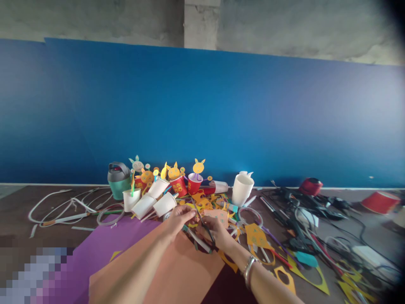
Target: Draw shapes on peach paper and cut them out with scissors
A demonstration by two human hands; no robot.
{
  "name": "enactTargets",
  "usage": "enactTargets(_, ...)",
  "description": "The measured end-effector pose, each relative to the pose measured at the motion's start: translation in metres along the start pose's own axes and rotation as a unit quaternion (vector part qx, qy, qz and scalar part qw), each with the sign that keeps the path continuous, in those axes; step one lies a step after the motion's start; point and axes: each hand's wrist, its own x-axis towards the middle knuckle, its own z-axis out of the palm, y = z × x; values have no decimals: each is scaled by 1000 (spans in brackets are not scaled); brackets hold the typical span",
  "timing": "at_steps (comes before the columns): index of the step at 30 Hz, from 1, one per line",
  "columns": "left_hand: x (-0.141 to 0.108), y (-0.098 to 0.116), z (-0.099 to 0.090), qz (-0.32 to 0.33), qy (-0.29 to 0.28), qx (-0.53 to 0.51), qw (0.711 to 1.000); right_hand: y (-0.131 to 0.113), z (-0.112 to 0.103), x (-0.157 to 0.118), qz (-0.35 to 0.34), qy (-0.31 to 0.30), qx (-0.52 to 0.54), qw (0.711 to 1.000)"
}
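Observation:
My right hand (213,230) is closed on a pair of dark-handled scissors (206,230), whose blades point up toward my left hand. Fingers pinched together, my left hand (181,217) is close to the blade tips; whatever it grips is too small to make out. Both hands are above an orange-brown paper sheet (171,261), which lies over a purple sheet (110,240). Just beyond the hands is a pile of yellow paper scraps (202,198). Behind it stand red cups (194,184) with yellow paper animal heads (198,166).
White paper cups (144,207) lie at the left of the pile, beside a green jar (119,181). A white cup (242,190) stands at the right. Black cables (332,209), a red bowl (380,202) and cut yellow paper (311,272) are further right. A blue panel (202,105) rises behind.

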Motion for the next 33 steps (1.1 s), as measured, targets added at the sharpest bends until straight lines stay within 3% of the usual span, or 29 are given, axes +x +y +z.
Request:
enactTargets(14, 1, 2, -5, 17, 10, 65, 998, 0, -14, -1, 25, -6, -77, 997)
enactTargets(17, -1, 2, -3, 41, 20, 106, 993, -12, -31, 0, 38, 67, -148, 986)
enactTargets(19, -2, 1, 0, 61, 30, 142, 988, -23, -46, 0, 4, 194, -243, 951)
enactTargets(21, -2, 0, 2, 85, 42, 180, 979, -30, -60, -2, 2, 271, -388, 881)
enactTargets(24, -2, -3, 4, 128, 56, 227, 964, -32, -71, -5, 37, 274, -509, 815)
enactTargets(26, -2, -5, 3, 168, 61, 292, 940, -28, -71, -7, 46, 251, -537, 804)
enactTargets(28, -2, -7, 1, 198, 65, 396, 894, -23, -69, -7, 49, 231, -548, 803)
enactTargets(30, -3, -8, -1, 201, 70, 498, 841, -20, -67, -7, 49, 220, -549, 805)
enactTargets(33, -5, -8, -2, 185, 85, 571, 795, -20, -67, -6, 56, 223, -542, 808)
